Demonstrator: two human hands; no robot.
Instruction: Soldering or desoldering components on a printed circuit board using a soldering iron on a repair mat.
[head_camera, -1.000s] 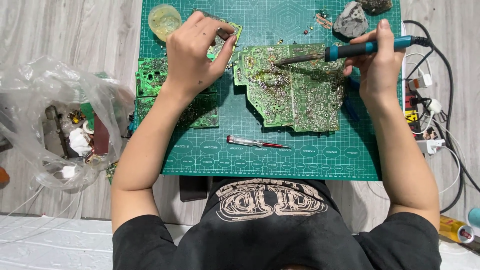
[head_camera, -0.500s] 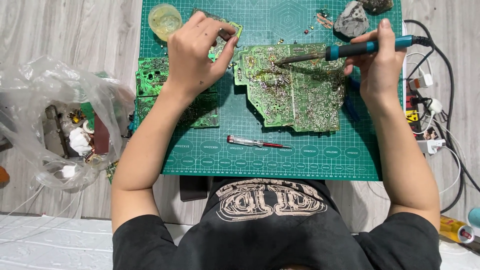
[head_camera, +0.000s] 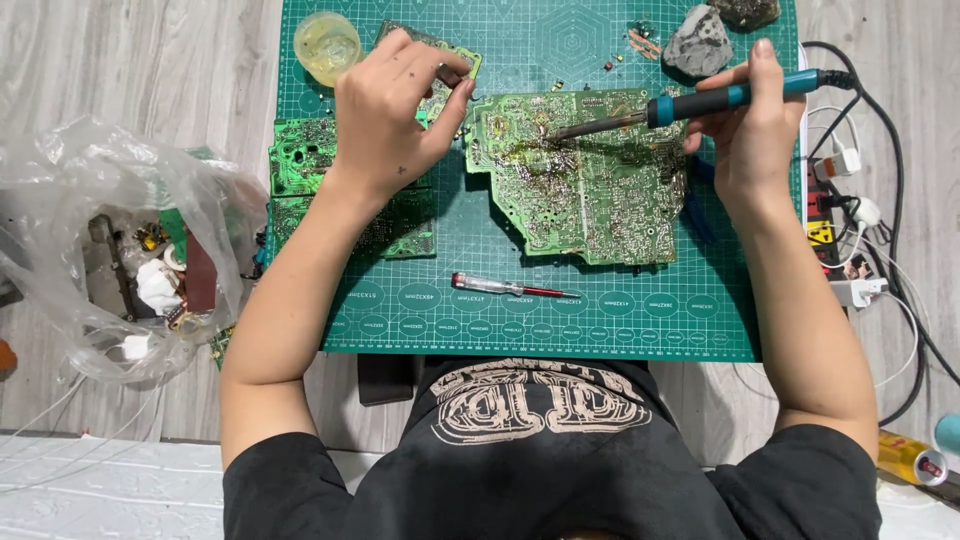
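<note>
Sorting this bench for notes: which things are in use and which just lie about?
In use: soldering iron in right hand; large circuit board; left hand.
Lying about: screwdriver; round tub; grey stone; plastic bag.

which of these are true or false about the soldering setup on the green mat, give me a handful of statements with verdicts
1. The right hand holds a soldering iron with its tip on the large circuit board. True.
2. The left hand holds the red-handled screwdriver. False: the screwdriver lies untouched on the cutting mat, below the board.
3. A clear plastic bag of parts lies off the mat, on the person's left. True.
4. The small yellowish round tub stands on the large circuit board. False: it stands at the mat's far left corner, apart from the board.
5. The grey stone lies on the bare floor. False: it lies on the mat.
</note>
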